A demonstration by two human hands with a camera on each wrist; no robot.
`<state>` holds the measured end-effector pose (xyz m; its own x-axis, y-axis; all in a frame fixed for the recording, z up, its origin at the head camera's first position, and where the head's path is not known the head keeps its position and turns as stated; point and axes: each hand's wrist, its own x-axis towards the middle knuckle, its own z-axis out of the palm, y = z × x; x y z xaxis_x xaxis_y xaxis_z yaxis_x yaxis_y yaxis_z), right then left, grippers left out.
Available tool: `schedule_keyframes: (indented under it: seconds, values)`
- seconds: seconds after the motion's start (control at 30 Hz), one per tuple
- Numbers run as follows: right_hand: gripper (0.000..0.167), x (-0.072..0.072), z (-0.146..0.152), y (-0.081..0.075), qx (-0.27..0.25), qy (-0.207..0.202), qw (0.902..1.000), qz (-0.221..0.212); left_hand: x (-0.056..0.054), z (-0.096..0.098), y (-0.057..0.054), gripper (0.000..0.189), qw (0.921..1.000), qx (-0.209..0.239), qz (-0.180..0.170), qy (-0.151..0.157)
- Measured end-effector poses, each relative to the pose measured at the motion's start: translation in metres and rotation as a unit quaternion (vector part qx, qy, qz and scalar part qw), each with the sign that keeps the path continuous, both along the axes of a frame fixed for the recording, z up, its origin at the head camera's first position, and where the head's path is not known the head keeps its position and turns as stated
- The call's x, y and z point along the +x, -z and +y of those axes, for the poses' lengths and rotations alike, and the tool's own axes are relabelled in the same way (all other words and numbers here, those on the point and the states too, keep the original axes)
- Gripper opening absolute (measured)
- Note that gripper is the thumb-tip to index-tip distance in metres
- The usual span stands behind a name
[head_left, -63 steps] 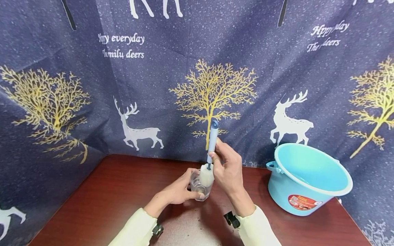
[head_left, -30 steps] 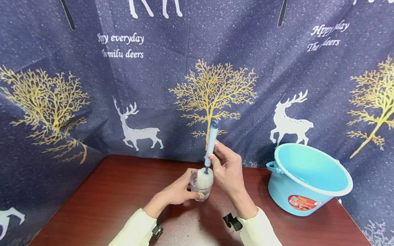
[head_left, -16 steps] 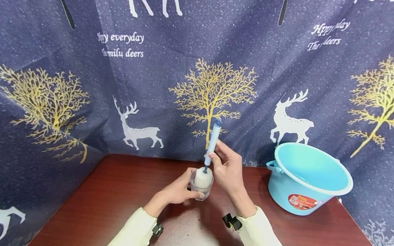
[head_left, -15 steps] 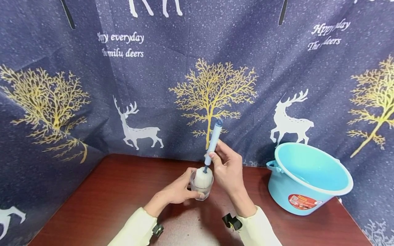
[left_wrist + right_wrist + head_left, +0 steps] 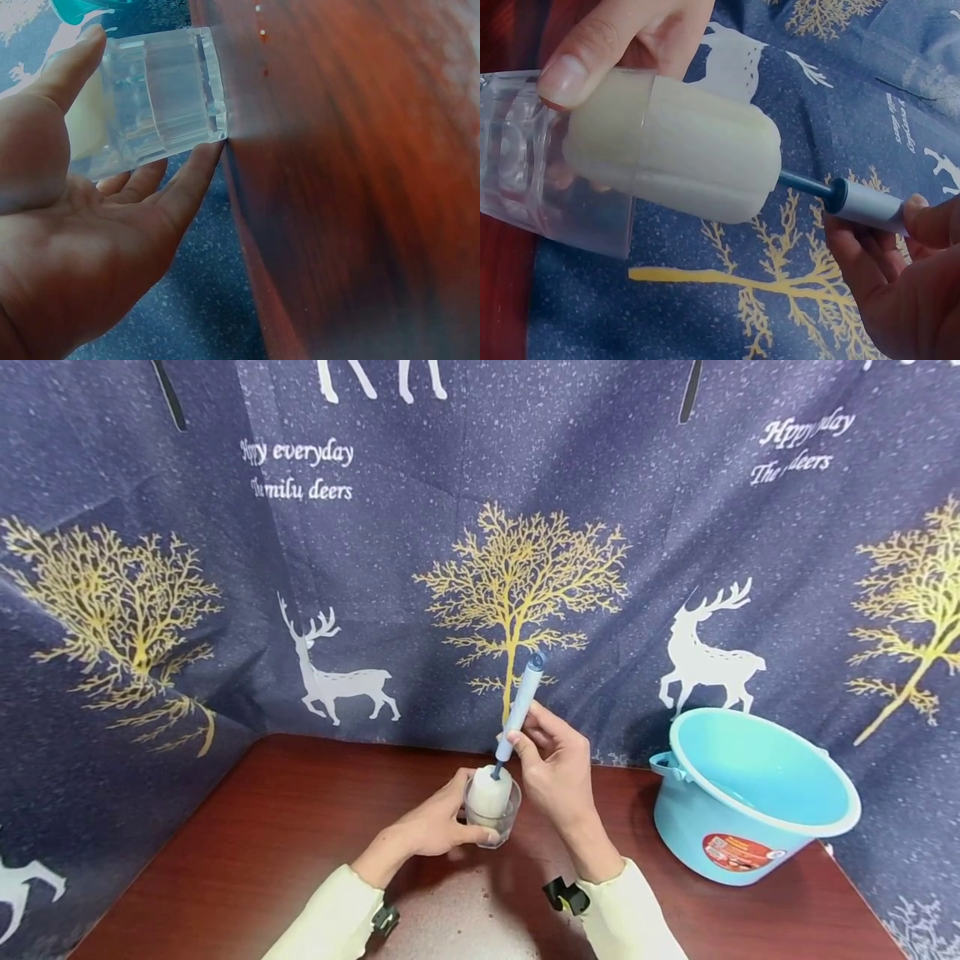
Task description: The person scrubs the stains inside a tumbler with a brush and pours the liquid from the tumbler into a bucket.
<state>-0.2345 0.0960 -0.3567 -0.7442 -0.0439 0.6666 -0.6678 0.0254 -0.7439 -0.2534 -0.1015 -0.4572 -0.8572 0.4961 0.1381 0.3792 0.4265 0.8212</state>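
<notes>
My left hand (image 5: 435,827) grips a clear faceted cup (image 5: 512,814), thumb on the near side and fingers behind it. In the left wrist view the thick base of the cup (image 5: 176,90) shows. The fingers and thumb of my right hand (image 5: 558,772) pinch the pale blue handle of a sponge cup brush (image 5: 523,697). Its white sponge head (image 5: 490,791) is partly inside the cup's mouth. In the right wrist view, part of the sponge (image 5: 712,154) sticks out past the rim, leading to a dark blue stem (image 5: 806,182). The handle leans right at its top.
A light blue bucket (image 5: 671,818) with a red label stands on the reddish-brown table (image 5: 262,827) at the right. Behind the table hangs a dark blue cloth (image 5: 420,552) printed with deer and golden trees. Small drops lie on the table near the front.
The sponge head has shifted left within the cup and sits slightly lower than at first. The top of the brush handle has tilted to the right. My left hand and the cup stay nearly still.
</notes>
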Motion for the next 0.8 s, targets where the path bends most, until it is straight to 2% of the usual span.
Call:
schedule_keyframes:
  seconds: [0.17, 0.37, 0.43, 0.63, 0.8]
  values:
    - [0.049, 0.000, 0.004, -0.002, 0.027, -0.008, 0.9996, 0.002, 0.000, 0.000, 0.000, 0.081, 1.0000, -0.001, 0.000, -0.001]
    - [0.040, 0.002, 0.011, -0.008, 0.078, -0.003, 0.9969, -0.002, 0.001, 0.000, -0.001, 0.082, 1.0000, 0.002, -0.003, 0.000]
    - [0.041, 0.002, 0.013, -0.009, 0.091, -0.006, 0.9958, -0.002, 0.001, 0.001, -0.001, 0.082, 1.0000, 0.002, -0.004, 0.000]
    - [0.057, 0.001, 0.015, -0.009, 0.098, -0.023, 0.9949, -0.003, 0.001, 0.000, -0.001, 0.082, 0.9999, -0.012, 0.004, -0.006]
    - [0.052, -0.001, 0.015, -0.007, 0.096, -0.031, 0.9949, 0.002, 0.001, 0.000, -0.001, 0.081, 0.9996, -0.021, 0.018, -0.010]
